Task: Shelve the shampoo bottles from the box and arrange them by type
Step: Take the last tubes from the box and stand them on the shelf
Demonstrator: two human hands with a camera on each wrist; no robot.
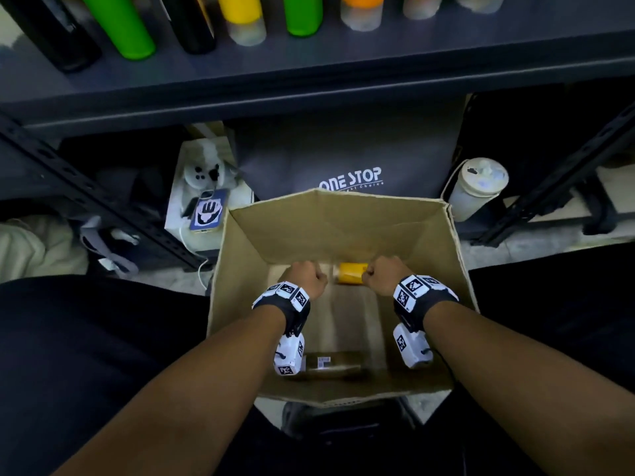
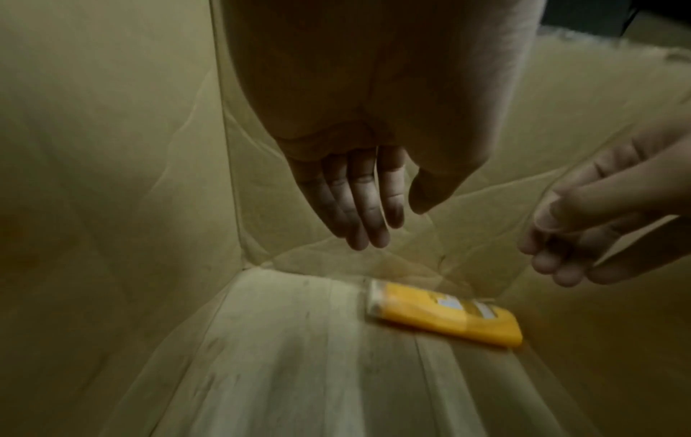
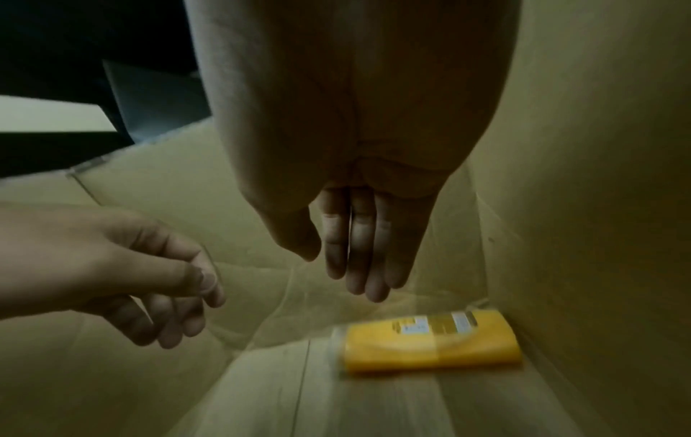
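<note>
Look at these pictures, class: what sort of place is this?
Probably a shop stockroom or storage corner: a metal shelf lined with coloured bottles, an open cardboard box on the floor, and a "ONE STOP" bag.

A shop stockroom or retail aisle — a dark metal shelf (image 1: 343, 68) carries a row of bottles (image 1: 302, 15) in green, yellow, orange and black along its front edge. Below it sits a dark bag printed "ONE STOP" (image 1: 350, 178) — beside an open cardboard box (image 1: 240, 255) on the floor.
</note>
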